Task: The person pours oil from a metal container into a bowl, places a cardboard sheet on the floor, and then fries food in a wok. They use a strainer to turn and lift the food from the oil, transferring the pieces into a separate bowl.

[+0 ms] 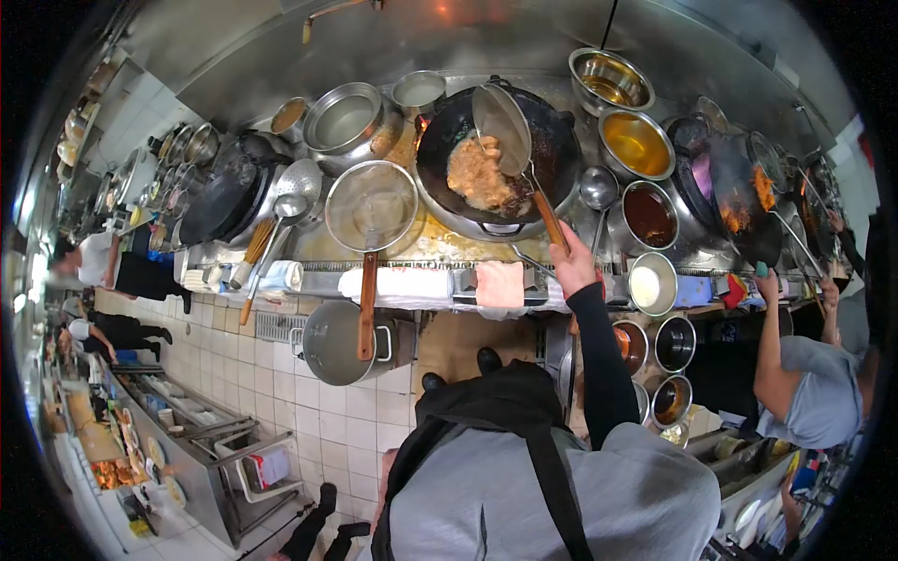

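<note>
My right hand (575, 265) is closed around the wooden handle of a round strainer (502, 126). The strainer's bowl is tilted on its side over a large black wok (561, 178), its edge down by the food. Pale, orange-brown food (477, 178) lies in a clump in the wok, with a dark, wet patch beside it. To the right of the wok rests a steel ladle (599, 190). A second wire-mesh strainer (371, 208) lies flat to the left, its wooden handle over the counter edge. My left hand is out of view.
Bowls of yellow liquid (636, 143) and dark red sauce (648, 215) stand right of the wok. A wide steel pot (342, 119) is at the back left, a tall pot (335, 344) below the counter. A co-worker (809, 388) handles another smoking wok at right.
</note>
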Demonstrator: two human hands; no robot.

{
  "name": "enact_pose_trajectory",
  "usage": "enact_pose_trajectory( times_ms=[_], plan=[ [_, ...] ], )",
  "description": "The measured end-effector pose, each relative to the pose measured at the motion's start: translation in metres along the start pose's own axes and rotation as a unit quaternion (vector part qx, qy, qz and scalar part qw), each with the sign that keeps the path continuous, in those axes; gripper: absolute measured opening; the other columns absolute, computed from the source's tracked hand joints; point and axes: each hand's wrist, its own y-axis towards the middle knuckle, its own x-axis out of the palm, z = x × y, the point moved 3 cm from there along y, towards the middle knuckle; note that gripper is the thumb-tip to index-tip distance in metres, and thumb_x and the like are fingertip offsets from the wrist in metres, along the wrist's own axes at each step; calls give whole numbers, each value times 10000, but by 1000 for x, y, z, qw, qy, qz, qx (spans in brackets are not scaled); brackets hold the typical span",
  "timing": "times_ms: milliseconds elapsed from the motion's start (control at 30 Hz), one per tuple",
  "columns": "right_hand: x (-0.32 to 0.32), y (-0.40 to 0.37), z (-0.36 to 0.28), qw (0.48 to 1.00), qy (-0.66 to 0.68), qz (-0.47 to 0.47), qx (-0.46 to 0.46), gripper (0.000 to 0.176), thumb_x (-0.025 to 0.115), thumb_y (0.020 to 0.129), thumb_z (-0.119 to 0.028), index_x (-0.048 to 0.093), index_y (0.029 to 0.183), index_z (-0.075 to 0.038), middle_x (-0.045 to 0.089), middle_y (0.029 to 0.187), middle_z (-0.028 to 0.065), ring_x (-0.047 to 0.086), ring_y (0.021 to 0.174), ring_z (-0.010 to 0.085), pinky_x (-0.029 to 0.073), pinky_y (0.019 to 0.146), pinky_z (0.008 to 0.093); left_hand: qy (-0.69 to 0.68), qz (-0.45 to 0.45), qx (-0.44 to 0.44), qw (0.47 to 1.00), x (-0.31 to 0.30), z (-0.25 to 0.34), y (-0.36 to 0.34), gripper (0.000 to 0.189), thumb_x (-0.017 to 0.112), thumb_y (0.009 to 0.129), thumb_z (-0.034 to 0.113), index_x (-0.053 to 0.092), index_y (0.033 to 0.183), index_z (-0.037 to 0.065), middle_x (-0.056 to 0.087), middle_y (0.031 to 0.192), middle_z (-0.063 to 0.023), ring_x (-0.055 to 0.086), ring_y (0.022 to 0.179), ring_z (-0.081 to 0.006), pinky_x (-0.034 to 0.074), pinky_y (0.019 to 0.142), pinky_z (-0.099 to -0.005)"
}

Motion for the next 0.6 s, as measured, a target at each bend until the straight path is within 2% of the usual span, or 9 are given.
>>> enact_pose_trajectory(
  times_ms=[33,167,233,333,433,467,567,600],
  plan=[
    [3,1,-8,999,-25,9,-38,500,588,898,-88,480,1378,-3,626,1226,177,611,1111,243,446,963,307,-39,5,-16,999,-3,6,2,279,582,910,197,682,828,-51,696,771,-142,633,726,-192,503,709,-321],
    [5,6,-26,997,-62,15,-46,513,586,886,-86,473,1380,-3,616,1246,213,602,1153,288,443,970,326,-185,12,-48,982,-19,41,5,282,584,909,204,684,834,-48,697,775,-144,634,732,-187,503,717,-319],
    [4,9,-31,995,-68,33,-57,520,586,879,-84,470,1379,-1,607,1252,228,611,1133,313,451,959,335,-132,-9,-13,991,-27,47,8,283,582,909,219,690,837,-33,696,786,-154,640,742,-192,504,724,-321],
    [-6,1,-53,995,-81,65,3,534,562,881,-84,443,1395,2,592,1251,257,610,1111,365,456,956,377,-38,5,41,998,-21,38,14,298,567,911,266,697,826,11,693,816,-186,661,761,-226,506,733,-338],
    [-12,-7,-35,981,-152,121,17,541,532,886,-90,423,1410,-12,589,1222,284,596,1093,423,453,949,424,-153,74,-97,981,7,-16,26,301,544,908,300,711,863,53,687,888,-211,674,789,-290,509,762,-357],
    [-12,-14,-33,977,-168,133,10,552,514,887,-96,405,1424,-32,588,1205,301,580,1095,450,443,955,445,-136,69,-94,984,11,-22,21,301,545,907,300,711,867,52,688,890,-211,674,791,-289,509,762,-357],
    [-10,-28,-27,974,-204,101,14,531,527,896,-89,407,1402,21,649,1102,263,645,1006,363,475,905,396,-15,26,-28,999,17,-21,11,301,549,906,301,712,879,50,691,896,-209,676,796,-287,510,765,-357],
    [-5,-30,-24,974,-191,116,-30,451,535,902,-83,473,1347,-48,670,900,181,655,733,272,527,652,374,-2,22,-18,1000,18,-20,10,301,551,905,302,712,883,49,692,898,-209,676,797,-287,511,765,-357]
  ],
)
